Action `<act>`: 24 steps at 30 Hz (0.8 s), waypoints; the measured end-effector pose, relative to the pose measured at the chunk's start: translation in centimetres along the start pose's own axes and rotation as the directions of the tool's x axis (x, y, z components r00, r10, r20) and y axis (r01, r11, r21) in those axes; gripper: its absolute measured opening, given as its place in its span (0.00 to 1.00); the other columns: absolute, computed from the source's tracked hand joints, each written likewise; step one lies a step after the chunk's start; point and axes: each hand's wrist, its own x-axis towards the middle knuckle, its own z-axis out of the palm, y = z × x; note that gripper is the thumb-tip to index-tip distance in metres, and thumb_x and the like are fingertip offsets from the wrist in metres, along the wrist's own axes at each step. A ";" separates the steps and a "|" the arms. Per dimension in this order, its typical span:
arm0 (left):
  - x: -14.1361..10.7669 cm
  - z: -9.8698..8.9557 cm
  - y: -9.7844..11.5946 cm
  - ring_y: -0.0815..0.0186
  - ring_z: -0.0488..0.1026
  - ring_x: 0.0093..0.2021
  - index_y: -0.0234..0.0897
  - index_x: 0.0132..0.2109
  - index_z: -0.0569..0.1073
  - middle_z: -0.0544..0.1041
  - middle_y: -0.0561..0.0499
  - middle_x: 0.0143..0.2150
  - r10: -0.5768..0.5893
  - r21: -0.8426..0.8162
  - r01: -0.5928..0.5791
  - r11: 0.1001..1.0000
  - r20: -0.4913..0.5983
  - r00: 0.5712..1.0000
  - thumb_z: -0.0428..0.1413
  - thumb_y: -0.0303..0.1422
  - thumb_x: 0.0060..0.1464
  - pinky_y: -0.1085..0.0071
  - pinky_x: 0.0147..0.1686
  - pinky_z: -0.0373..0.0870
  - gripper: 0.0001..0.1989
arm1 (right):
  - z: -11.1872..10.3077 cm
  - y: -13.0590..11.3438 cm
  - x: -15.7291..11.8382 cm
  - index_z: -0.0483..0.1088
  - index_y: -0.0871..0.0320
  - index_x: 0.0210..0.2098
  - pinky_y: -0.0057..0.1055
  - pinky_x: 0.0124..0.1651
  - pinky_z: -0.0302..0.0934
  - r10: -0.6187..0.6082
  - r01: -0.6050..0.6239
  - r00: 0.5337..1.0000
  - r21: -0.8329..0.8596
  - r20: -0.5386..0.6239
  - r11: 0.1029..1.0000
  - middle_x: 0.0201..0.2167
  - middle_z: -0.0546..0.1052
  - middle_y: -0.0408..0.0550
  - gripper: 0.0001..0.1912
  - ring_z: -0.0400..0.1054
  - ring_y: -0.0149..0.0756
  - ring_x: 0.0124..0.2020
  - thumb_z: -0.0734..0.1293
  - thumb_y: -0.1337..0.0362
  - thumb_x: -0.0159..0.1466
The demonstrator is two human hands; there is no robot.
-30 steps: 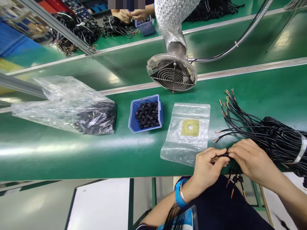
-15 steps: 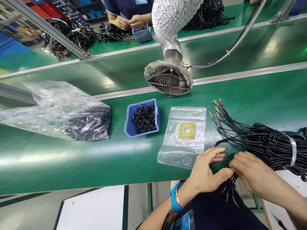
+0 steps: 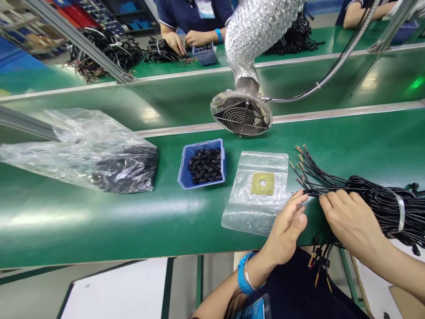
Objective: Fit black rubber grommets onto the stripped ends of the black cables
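Observation:
A bundle of black cables [image 3: 365,184] with stripped, coloured wire ends lies at the right of the green bench. My right hand [image 3: 353,221] is closed over the bundle's near side, its fingers curled round a black cable; the fingertips are partly hidden. My left hand [image 3: 287,232] is beside the wire ends, fingers stretched out and thumb apart, holding nothing visible. Several cable ends with black fittings [image 3: 320,254] hang over the bench's front edge below my right hand. Left of my hands, a square yellow sponge [image 3: 257,188] with a central hole rests on a clear plastic bag [image 3: 245,217].
A blue bin [image 3: 183,170] holds small black parts. Farther left lies a clear bag [image 3: 129,170] of black pieces. A fume extractor hood [image 3: 242,115] hangs over the bench's back edge. Across the divider, a co-worker's hands [image 3: 186,40] are near cables and another bin.
My right hand has moved up from the bench's front edge onto the cable bundle. My left hand's thumb has drawn back from it. More hanging cable ends show. The camera view has shifted slightly.

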 end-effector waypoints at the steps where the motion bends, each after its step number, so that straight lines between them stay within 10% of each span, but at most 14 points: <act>1: 0.0 -0.1 0.0 0.54 0.51 0.71 0.42 0.63 0.67 0.55 0.46 0.72 0.006 -0.013 -0.006 1.000 -0.002 1.000 0.51 0.46 0.65 0.54 0.69 0.54 0.24 | 0.3 -0.2 0.1 0.71 0.63 0.32 0.36 0.32 0.47 0.004 -0.004 1.000 -0.006 -0.007 1.000 0.26 0.70 0.50 0.07 0.61 0.43 0.29 0.66 0.78 0.56; 12: 0.5 0.0 -0.4 0.54 0.51 0.71 0.36 0.64 0.62 0.53 0.39 0.72 -0.012 -0.181 0.005 0.983 -0.039 0.999 0.54 0.51 0.61 0.53 0.71 0.46 0.32 | 0.9 -0.8 -1.3 0.68 0.62 0.38 0.36 0.35 0.46 -0.042 0.055 0.997 0.204 -0.070 0.977 0.26 0.67 0.47 0.09 0.59 0.39 0.29 0.58 0.75 0.64; 16: -0.8 -0.7 2.2 0.54 0.55 0.70 0.34 0.64 0.64 0.58 0.38 0.70 0.047 0.135 -0.048 0.990 0.012 0.999 0.52 0.49 0.63 0.54 0.69 0.52 0.29 | 1.5 -1.7 -1.1 0.67 0.63 0.43 0.36 0.37 0.49 -0.083 0.116 0.990 0.331 -0.114 0.936 0.28 0.69 0.47 0.10 0.61 0.38 0.29 0.56 0.67 0.69; 20: -2.6 -3.8 7.0 0.56 0.66 0.63 0.37 0.58 0.71 0.70 0.42 0.63 0.153 0.606 -0.183 0.774 0.101 0.983 0.58 0.39 0.60 0.58 0.64 0.62 0.22 | 2.8 -1.9 -0.7 0.68 0.61 0.42 0.35 0.40 0.52 -0.092 0.163 0.978 0.419 -0.185 0.893 0.29 0.69 0.46 0.13 0.64 0.37 0.31 0.55 0.63 0.72; 24: -2.1 -10.2 11.0 0.61 0.76 0.46 0.35 0.49 0.77 0.80 0.46 0.47 0.444 0.905 -0.015 0.426 -0.195 0.875 0.55 0.31 0.62 0.62 0.50 0.72 0.11 | 3.7 -1.6 -1.0 0.68 0.58 0.41 0.34 0.41 0.56 -0.096 0.194 0.972 0.508 -0.212 0.839 0.33 0.71 0.45 0.14 0.67 0.33 0.32 0.55 0.58 0.73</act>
